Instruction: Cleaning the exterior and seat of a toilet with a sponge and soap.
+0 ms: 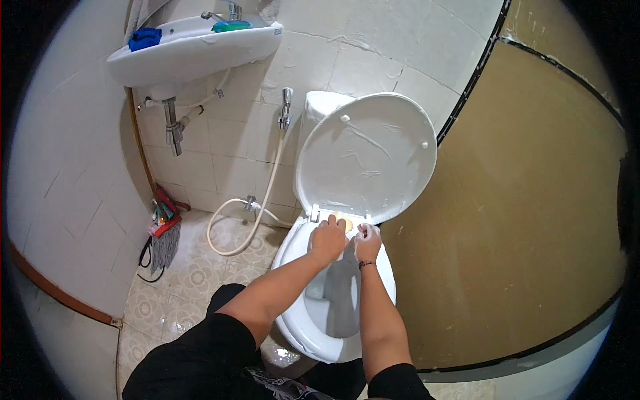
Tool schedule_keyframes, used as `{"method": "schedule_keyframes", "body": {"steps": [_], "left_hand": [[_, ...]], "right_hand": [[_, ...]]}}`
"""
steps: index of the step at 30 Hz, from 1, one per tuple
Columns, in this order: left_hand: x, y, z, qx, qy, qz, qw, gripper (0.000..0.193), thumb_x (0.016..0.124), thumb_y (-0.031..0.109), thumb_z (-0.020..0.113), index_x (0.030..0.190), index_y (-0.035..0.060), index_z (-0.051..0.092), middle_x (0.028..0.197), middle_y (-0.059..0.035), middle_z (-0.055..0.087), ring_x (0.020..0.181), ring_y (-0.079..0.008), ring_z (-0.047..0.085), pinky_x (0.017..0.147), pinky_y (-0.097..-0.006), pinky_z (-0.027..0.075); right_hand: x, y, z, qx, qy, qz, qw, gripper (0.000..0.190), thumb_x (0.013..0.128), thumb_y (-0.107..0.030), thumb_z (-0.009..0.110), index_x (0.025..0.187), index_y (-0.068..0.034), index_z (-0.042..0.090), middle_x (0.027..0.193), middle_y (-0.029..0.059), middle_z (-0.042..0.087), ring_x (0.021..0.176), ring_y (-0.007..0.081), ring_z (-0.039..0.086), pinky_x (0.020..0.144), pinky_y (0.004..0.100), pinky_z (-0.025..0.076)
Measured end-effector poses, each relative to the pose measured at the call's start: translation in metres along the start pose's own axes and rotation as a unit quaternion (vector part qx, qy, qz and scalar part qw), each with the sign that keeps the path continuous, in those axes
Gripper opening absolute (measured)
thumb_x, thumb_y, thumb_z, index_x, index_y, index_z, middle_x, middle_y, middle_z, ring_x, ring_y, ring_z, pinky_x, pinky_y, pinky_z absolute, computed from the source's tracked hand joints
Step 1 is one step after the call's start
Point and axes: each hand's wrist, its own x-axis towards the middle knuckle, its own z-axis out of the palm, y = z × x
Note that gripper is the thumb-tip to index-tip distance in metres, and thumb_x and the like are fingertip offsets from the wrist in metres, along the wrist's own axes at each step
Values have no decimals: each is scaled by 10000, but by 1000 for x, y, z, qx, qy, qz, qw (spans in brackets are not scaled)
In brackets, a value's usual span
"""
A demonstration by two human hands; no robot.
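Observation:
A white toilet seat [300, 325] lies over the bowl, and its lid [370, 155] stands raised with wet, soapy streaks. My left hand [330, 237] is at the rear of the seat near the hinges, its fingers on a pale yellow sponge [345, 221]. Beside it, on the right rear of the seat, is my right hand [367, 240], with suds on its curled fingers and a dark bracelet at the wrist. Whether it holds anything cannot be made out.
A bidet sprayer [285, 107] with a looped hose [272, 185] hangs left of the toilet. A washbasin [200, 47] holds a blue cloth [145, 38] and a green item [231, 26]. A mop [166, 245] stands in the left corner. A brown panel [500, 225] borders the right side.

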Motion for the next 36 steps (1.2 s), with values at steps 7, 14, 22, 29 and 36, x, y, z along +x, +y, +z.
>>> {"method": "schedule_keyframes", "body": {"steps": [7,14,22,29,36], "left_hand": [[12,-50,-33,52,-41,106,992,432,754,262,734,1102,78,557,1108,-151,559,956,-304,628,733,-417,560],[98,-27,-155,53,304,287,907,571,741,221,738,1269,138,540,1127,-125,523,1006,-296,559,774,-425,489],[97,-82,-143,93,346,-16,934,434,796,225,719,1168,78,547,1133,-158,511,1070,-346,523,882,-455,461],[80,-93,-125,-15,389,37,921,487,785,172,723,1231,75,552,1138,-181,492,1076,-375,515,918,-476,449],[112,-73,-140,60,424,94,899,232,776,186,751,1004,159,722,1154,-152,501,1068,-349,515,887,-436,469]], "right_hand": [[5,-1,-4,-16,13,-5,1000,150,761,-42,621,892,-12,687,878,137,634,774,255,645,728,331,524],[7,-3,-3,-20,4,12,1000,169,760,-81,624,909,-31,686,852,148,626,760,291,632,727,375,513],[16,0,-3,34,-4,48,998,162,763,-101,614,867,-20,710,857,139,664,753,235,647,719,319,514],[19,3,-1,30,7,59,998,145,775,-128,639,847,-23,708,825,131,664,714,226,645,680,322,506],[23,-5,-3,56,4,77,995,163,815,-152,659,864,-1,694,809,125,662,715,220,639,690,325,502]]}}
